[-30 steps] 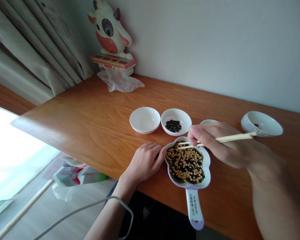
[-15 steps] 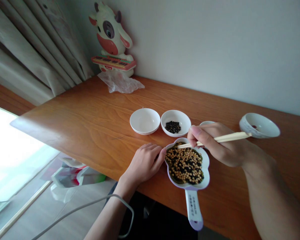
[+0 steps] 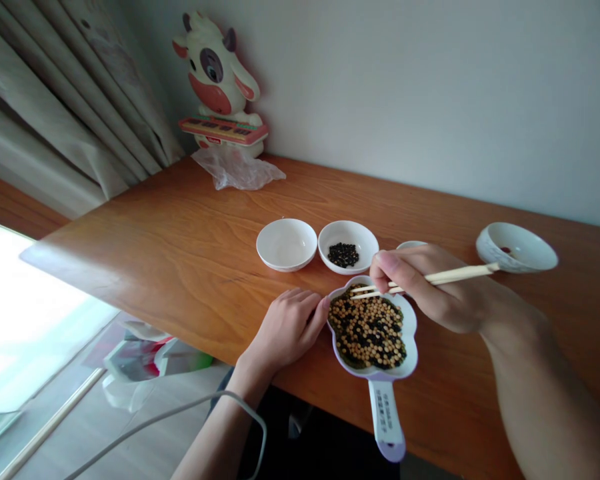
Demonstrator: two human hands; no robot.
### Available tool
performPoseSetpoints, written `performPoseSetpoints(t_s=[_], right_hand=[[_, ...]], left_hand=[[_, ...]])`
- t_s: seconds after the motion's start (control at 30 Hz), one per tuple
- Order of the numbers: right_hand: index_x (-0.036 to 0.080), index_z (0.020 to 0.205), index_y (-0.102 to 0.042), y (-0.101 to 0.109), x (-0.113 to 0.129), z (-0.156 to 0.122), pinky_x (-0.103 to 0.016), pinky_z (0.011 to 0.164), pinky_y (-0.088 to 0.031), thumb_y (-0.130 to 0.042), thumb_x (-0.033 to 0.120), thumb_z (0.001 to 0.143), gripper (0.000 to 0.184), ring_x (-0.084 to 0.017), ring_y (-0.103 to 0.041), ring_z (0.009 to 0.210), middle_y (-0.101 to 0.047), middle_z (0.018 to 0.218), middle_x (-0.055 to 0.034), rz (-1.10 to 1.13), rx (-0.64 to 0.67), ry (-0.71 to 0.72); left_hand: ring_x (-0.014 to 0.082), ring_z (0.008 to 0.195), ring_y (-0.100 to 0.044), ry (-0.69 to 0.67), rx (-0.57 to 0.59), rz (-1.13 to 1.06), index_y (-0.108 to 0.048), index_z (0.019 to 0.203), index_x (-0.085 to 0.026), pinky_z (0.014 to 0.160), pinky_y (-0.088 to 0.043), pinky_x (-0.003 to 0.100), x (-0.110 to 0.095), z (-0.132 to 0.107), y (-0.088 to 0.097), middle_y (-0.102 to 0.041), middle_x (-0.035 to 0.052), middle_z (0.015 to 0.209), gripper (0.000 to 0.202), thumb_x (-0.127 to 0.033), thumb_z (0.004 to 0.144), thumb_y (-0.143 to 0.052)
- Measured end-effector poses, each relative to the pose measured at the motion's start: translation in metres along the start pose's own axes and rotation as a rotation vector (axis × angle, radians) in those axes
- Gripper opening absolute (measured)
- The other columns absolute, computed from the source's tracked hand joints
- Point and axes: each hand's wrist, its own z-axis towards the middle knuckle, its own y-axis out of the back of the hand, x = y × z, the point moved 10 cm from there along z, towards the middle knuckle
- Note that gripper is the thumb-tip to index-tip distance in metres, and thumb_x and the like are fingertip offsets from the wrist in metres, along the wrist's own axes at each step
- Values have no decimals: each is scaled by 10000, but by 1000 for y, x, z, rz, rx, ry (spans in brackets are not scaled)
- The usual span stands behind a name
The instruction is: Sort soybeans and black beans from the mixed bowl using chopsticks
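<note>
Barely anything is shifting since a second ago: your right hand (image 3: 433, 293) is still pinching the wooden chopsticks (image 3: 380, 289), tips dipping into the flower-shaped scoop (image 3: 410, 323) of mixed beans (image 3: 367, 327) at the bench (image 3: 180, 240) edge. Left hand (image 3: 286, 327), fingers curled and holding nothing, is bracing the scoop's smooth plastic rim. Beans are small, round, slippery, so squeeze gently and lift slowly toward the white bowl (image 3: 349, 247) of black ones.

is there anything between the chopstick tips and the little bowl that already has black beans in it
Nothing visible. The chopsticks in the right hand hover over the far edge of the flower-shaped dish of mixed beans, and the bowl of black beans sits just beyond that rim, with only bare table between them.
</note>
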Motion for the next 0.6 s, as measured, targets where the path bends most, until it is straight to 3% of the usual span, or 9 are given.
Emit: performPoseSetpoints(t_s=[0.6], right_hand=[[209,719,-612,-1,3,3,-332,668,-348,-280,567,1096,617,-129,-527,619,-614,639,8,40,-39,41]], left_hand=[[189,769,-606,17,17,-23,-562,826,-215,804,-457,328,2,1,-1,-668,31,821,427,-375,1145,-328]])
